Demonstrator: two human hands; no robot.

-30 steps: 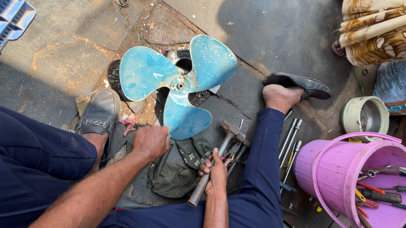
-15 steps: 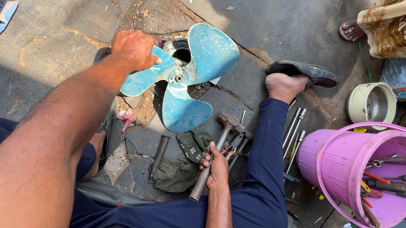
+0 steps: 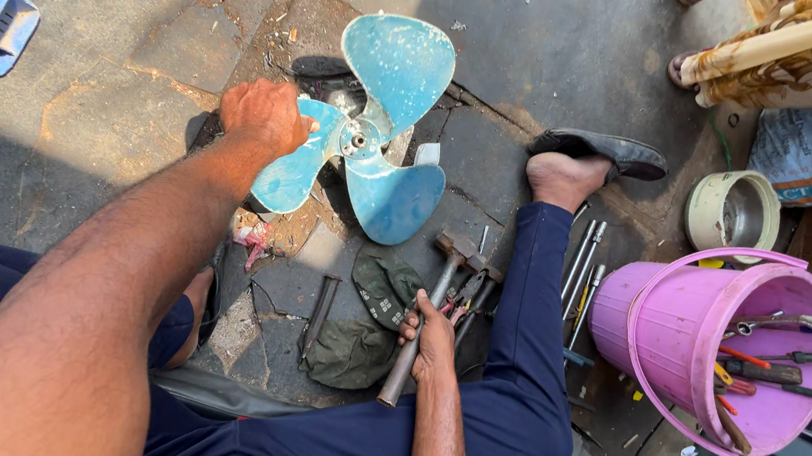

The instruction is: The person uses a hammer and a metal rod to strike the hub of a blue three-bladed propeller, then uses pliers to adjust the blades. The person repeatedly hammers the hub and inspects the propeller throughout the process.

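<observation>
Left hand [image 3: 262, 117] gripping 1 blade of blue 3-blade metal fan [image 3: 370, 139]; right hand [image 3: 433, 336] closing around steel-handled hammer [image 3: 421, 325]; no strike landing yet.

My left arm's stretched way out front, left hand [image 3: 265, 118] palm down, knuckles up, fingers curled over and gripping. Right hand [image 3: 432, 336] sits low near my leg, forearm tucked close, fingers wrapped tight, thumb on top.
</observation>
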